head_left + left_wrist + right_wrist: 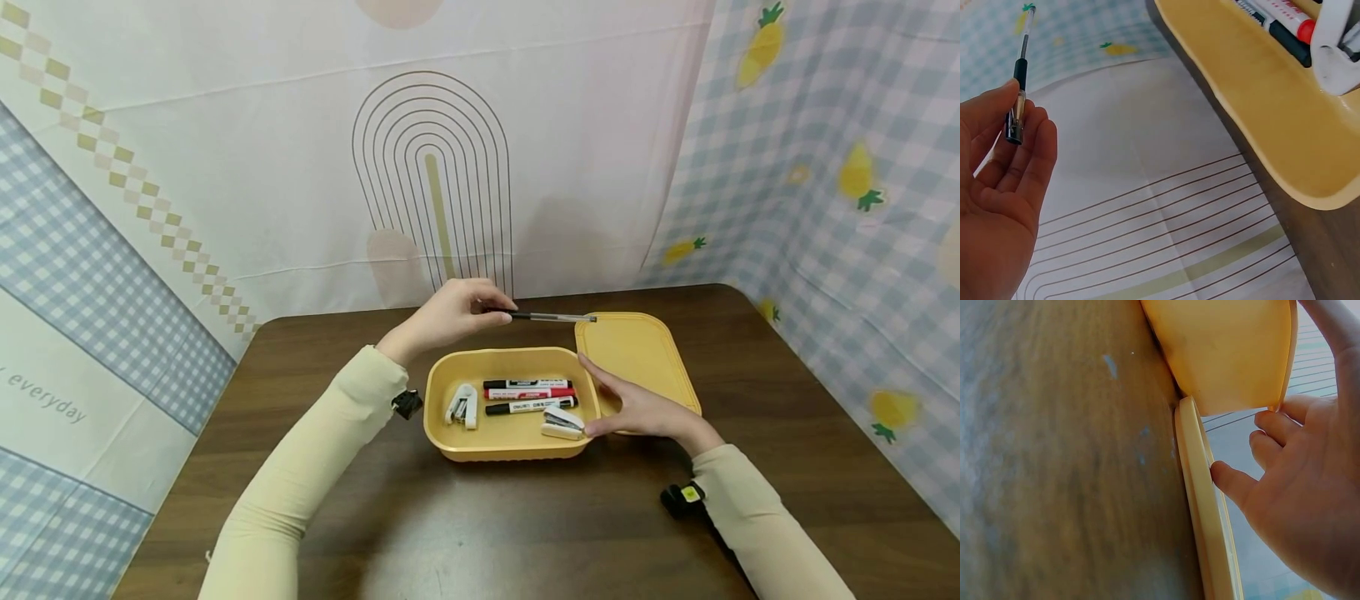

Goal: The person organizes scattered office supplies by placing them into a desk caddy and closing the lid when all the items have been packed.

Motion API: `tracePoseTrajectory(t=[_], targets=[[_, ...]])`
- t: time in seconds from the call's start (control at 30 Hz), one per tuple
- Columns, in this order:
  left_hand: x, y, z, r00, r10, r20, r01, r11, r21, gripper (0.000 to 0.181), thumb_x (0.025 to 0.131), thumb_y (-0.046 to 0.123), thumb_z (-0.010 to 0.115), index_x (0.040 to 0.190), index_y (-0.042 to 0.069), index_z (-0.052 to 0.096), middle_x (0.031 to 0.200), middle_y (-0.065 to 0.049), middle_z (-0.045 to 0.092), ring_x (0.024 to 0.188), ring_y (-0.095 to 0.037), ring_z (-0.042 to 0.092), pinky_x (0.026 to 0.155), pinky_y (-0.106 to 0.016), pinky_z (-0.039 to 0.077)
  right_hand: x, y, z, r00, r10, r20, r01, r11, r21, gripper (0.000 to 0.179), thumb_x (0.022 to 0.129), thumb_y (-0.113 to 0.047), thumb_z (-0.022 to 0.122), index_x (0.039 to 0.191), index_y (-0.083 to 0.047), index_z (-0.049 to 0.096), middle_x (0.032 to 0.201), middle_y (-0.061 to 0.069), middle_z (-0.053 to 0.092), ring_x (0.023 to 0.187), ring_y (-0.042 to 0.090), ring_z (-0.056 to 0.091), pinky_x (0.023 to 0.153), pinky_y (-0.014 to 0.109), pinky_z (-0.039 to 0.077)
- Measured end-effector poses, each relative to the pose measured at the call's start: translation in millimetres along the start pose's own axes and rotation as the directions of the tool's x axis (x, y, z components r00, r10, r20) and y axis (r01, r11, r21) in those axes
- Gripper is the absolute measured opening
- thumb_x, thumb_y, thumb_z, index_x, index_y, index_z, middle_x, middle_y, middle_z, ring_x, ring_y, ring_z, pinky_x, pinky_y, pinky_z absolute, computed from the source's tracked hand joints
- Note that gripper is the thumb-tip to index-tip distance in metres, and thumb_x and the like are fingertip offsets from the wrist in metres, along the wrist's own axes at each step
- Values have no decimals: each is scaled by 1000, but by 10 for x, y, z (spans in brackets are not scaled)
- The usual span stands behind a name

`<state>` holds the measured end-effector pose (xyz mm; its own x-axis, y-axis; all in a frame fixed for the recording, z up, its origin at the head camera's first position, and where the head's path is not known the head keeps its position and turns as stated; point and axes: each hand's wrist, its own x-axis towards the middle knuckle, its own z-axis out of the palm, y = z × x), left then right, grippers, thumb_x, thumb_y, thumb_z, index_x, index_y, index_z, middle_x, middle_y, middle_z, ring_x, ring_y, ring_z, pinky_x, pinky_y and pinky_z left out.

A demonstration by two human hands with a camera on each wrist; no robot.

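We see a yellow box (517, 454) on the dark wooden surface (525, 533), with three markers inside it lying side by side: a black marker (525, 384) farthest back, a red marker (528, 394) in the middle and a white marker (529, 406) with a black cap nearest us. A white stapler (471, 408) sits at the box's left end, and a second stapler (561, 423) lies in its near right corner. The yellow lid (637, 358) lies flat to the right.

Our left hand (450, 313) pinches a pen (555, 317) in the air behind the box, its far end pointing toward the lid's back corner. Our right hand (637, 408) has its fingers and thumb spread along the box's right end; we cannot tell whether the thumb touches the second stapler.

Only the left wrist view shows us the pen's metal clip (1015, 115) and our upturned palm. The right wrist view gives us the box's outer wall (1222, 356) and the lid edge-on, with a fingertip (1219, 472) against it.
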<state>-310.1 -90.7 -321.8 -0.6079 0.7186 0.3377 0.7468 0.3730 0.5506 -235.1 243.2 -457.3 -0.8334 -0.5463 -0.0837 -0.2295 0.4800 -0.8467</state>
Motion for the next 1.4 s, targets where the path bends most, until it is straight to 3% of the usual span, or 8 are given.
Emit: tracePoseTrajectory(t=[0.27,0.53,0.83,1.13,1.4], targets=[[-47,-35,57,994,-50,94,48,999,22,15,98,20,69,109,16,77,101,9,68,91,-9,60,81,-29,50,-2,13,-7,1000,-6,-7,6,1000,1,113,83,-34,85,164,-22,7,166,19,8,150,38,14,116,61,16],[-23,-105,156,978,-41,203,22,995,96,14,98,20,68,108,13,77,104,5,69,93,-7,63,81,-26,51,-8,6,3,1000,22,-4,-22,1000,0,110,84,-35,83,164,-25,8,167,15,8,151,39,14,117,60,16],[-6,-139,289,963,-87,255,61,992,108,11,96,18,71,104,12,77,98,4,68,86,-6,63,76,-23,52,-17,-4,-5,1000,8,6,-8,1000,11,113,83,-35,84,164,-21,6,165,21,10,149,40,16,116,62,17],[34,-156,408,944,-129,305,99,989,113,13,96,17,72,106,10,76,100,1,70,87,-5,65,78,-21,53,-16,-8,-13,1000,15,2,-15,1000,10,112,83,-36,84,163,-33,6,166,19,9,150,39,16,116,61,18],[27,-165,490,928,-138,345,98,986,131,14,96,17,71,107,10,76,99,3,70,90,-6,65,82,-23,52,-19,-2,-9,1000,7,1,-7,1000,17,113,83,-35,84,164,-24,7,166,20,9,150,39,14,116,61,15]])
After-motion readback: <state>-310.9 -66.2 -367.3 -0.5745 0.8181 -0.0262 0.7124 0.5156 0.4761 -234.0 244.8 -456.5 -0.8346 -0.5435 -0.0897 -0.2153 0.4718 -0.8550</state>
